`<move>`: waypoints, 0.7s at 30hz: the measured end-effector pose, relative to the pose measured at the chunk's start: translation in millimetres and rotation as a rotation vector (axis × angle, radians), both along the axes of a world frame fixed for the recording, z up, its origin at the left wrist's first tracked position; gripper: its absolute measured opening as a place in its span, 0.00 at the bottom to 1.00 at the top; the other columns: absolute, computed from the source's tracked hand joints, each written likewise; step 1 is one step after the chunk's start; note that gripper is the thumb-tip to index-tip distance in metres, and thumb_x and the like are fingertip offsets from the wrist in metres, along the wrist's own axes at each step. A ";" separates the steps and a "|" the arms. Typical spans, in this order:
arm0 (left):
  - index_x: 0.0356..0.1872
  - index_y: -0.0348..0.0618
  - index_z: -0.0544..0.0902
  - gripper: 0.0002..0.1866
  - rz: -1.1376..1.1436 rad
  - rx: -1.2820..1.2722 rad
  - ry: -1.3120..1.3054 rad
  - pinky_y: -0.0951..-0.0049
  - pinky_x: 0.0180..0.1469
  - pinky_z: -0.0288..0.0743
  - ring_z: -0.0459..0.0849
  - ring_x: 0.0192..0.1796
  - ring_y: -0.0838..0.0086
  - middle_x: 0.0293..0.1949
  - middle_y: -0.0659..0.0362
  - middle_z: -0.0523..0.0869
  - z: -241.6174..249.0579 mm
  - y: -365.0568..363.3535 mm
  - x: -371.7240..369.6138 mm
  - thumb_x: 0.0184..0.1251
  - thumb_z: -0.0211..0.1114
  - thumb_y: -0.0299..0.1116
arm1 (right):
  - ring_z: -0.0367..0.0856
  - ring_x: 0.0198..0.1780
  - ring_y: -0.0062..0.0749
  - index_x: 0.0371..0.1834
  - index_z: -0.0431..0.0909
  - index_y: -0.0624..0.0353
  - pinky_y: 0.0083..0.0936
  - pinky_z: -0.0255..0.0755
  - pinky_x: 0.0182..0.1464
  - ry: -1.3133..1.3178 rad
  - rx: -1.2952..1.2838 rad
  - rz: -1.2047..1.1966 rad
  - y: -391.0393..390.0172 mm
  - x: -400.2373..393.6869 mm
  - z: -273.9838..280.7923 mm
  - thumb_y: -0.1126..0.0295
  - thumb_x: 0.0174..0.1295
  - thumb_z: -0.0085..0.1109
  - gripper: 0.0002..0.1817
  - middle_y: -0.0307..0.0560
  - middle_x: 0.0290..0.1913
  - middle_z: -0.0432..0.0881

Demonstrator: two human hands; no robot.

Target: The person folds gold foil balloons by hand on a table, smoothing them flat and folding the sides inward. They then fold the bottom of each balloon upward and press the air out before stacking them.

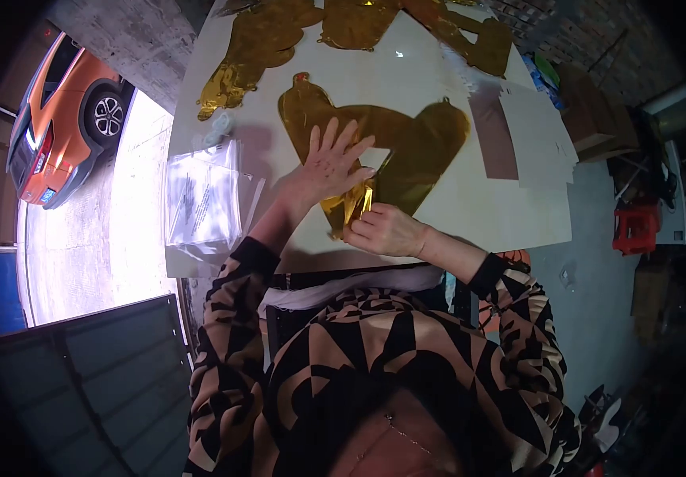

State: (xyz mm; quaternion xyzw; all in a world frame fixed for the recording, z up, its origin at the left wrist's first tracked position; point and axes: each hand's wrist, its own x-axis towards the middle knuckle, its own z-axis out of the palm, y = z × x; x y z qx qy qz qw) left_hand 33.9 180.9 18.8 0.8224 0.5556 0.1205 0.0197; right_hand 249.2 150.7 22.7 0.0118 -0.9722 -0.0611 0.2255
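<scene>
A flat gold foil balloon (418,143), shaped like a letter A with a small gap in its middle, lies on the table in front of me. My left hand (331,163) rests on it with fingers spread, nothing held. At its near end, my right hand (386,230) has its fingers closed on a creased, shiny part of the foil. The exact pinch point is hidden under the fingers. More gold foil balloons (259,52) lie flat along the far side of the table.
A stack of clear plastic bags (204,195) lies at the table's left edge. White sheets (537,139) lie on the right. Past the pale tabletop (510,219) stand cardboard boxes (593,119) and a red stool (635,229). An orange car (65,131) is parked outside on the left.
</scene>
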 end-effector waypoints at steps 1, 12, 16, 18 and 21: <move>0.82 0.61 0.63 0.37 0.039 0.045 0.032 0.32 0.82 0.40 0.50 0.84 0.39 0.83 0.45 0.57 -10.3 3.6 -2.0 0.80 0.51 0.64 | 0.79 0.32 0.21 0.40 0.77 0.50 0.23 0.73 0.36 -0.010 -0.028 -0.023 -0.9 3.9 0.3 0.65 0.61 0.61 0.07 0.31 0.30 0.74; 0.84 0.61 0.59 0.43 0.217 0.141 0.064 0.22 0.78 0.40 0.49 0.83 0.34 0.83 0.45 0.57 -34.8 3.4 -9.3 0.76 0.48 0.72 | 0.77 0.26 0.36 0.28 0.76 0.52 0.35 0.72 0.31 0.204 -0.422 -0.001 -34.7 28.6 16.5 0.66 0.60 0.69 0.10 0.38 0.24 0.73; 0.85 0.59 0.55 0.47 0.220 0.127 -0.025 0.21 0.78 0.39 0.48 0.84 0.34 0.83 0.44 0.56 -26.6 -0.7 -9.8 0.74 0.48 0.74 | 0.78 0.56 0.52 0.58 0.79 0.55 0.47 0.72 0.56 0.175 -0.380 -0.417 33.0 33.7 28.8 0.60 0.66 0.65 0.21 0.52 0.53 0.80; 0.85 0.59 0.55 0.47 0.219 0.147 -0.038 0.21 0.78 0.38 0.48 0.84 0.34 0.83 0.44 0.56 -25.7 -4.1 -7.7 0.74 0.48 0.74 | 0.68 0.72 0.56 0.73 0.71 0.53 0.54 0.63 0.70 0.088 -0.306 -0.614 60.2 33.0 23.2 0.53 0.71 0.61 0.30 0.57 0.70 0.72; 0.82 0.58 0.63 0.46 0.216 0.181 0.001 0.21 0.77 0.42 0.52 0.83 0.35 0.81 0.44 0.60 -28.4 -15.1 -5.0 0.71 0.51 0.75 | 0.54 0.83 0.57 0.83 0.60 0.49 0.63 0.49 0.78 -0.103 -0.217 -0.782 93.9 35.0 -9.5 0.44 0.76 0.53 0.38 0.58 0.82 0.59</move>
